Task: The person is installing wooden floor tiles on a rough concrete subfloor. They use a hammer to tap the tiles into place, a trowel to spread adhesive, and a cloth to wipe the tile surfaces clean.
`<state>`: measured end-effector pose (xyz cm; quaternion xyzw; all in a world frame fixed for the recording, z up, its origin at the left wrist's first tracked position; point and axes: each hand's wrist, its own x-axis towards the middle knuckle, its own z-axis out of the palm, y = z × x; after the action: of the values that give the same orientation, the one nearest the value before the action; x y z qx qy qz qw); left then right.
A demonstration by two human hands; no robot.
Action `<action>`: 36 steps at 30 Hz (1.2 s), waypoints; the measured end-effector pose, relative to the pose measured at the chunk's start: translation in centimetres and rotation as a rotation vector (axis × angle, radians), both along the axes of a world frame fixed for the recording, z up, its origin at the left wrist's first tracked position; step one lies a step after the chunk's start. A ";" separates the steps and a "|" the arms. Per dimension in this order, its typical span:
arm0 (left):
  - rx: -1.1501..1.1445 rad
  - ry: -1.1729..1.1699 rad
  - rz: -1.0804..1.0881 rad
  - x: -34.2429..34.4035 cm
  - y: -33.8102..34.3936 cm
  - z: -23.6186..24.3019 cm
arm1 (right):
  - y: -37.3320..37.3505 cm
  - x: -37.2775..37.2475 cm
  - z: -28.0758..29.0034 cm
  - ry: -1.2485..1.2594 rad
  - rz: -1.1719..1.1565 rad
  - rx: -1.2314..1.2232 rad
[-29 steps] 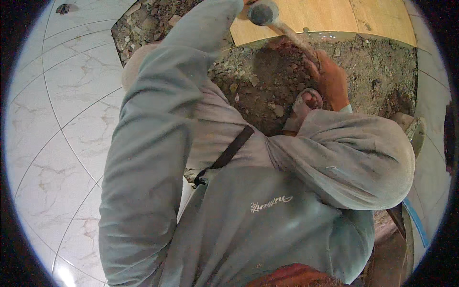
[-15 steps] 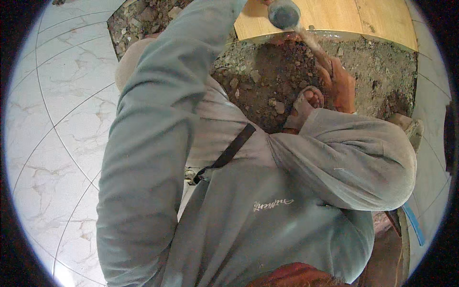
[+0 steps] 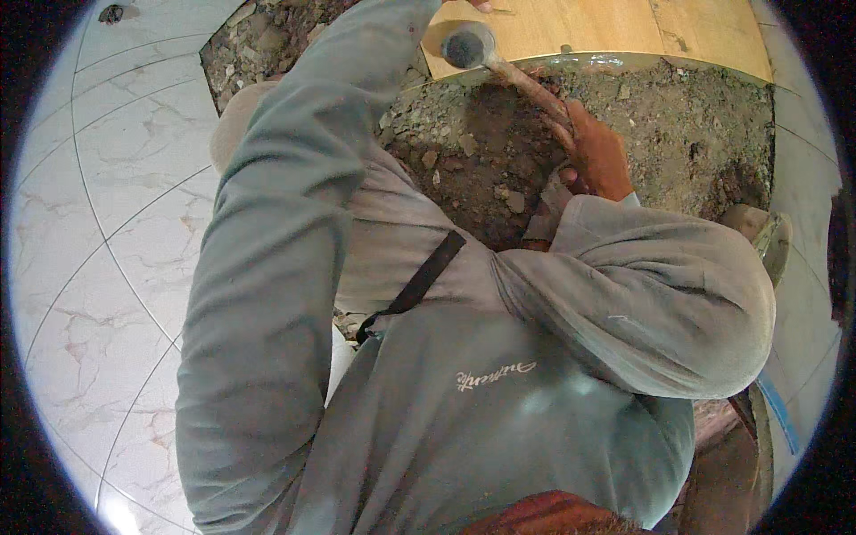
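Observation:
My right hand (image 3: 599, 153) is closed round the wooden handle (image 3: 535, 94) of a mallet. The mallet's round grey head (image 3: 467, 46) is over the near left corner of a yellow-brown wood-grain tile (image 3: 571, 28); I cannot tell whether it touches. Of my left hand (image 3: 481, 4) only a bit of finger shows at the top edge, by the tile, beyond the mallet head; the rest is hidden or out of view. My left arm (image 3: 294, 196), in a grey-green sleeve, reaches up across the picture.
Loose soil and rubble (image 3: 473, 152) fill a sunken strip between the wood-grain tile and my bent legs (image 3: 660, 285). White marbled floor tiles (image 3: 125, 241) cover the left side, and more lie at the right. A blue strip (image 3: 778, 415) lies at the lower right.
My right hand has moved left, carrying the mallet head from further along the tile toward its left corner. The left sleeve has shifted slightly to the left.

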<state>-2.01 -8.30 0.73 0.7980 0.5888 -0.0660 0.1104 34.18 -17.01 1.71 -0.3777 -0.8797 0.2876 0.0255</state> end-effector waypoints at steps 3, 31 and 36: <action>0.031 0.002 0.056 -1.4 -0.7 -2.2 | 0.1 1.1 0.1 -0.045 -0.119 -0.146; 0.124 -0.106 0.069 5.6 -4.1 0.7 | -8.8 7.2 5.0 0.309 -0.627 -0.121; 0.128 0.045 0.141 9.3 0.7 -2.0 | -5.8 8.2 2.9 0.270 -0.575 0.091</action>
<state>7.25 -7.58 -1.27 0.7582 0.6489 -0.0385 0.0503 42.39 -22.82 4.63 -0.5677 -0.7377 0.2765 0.2389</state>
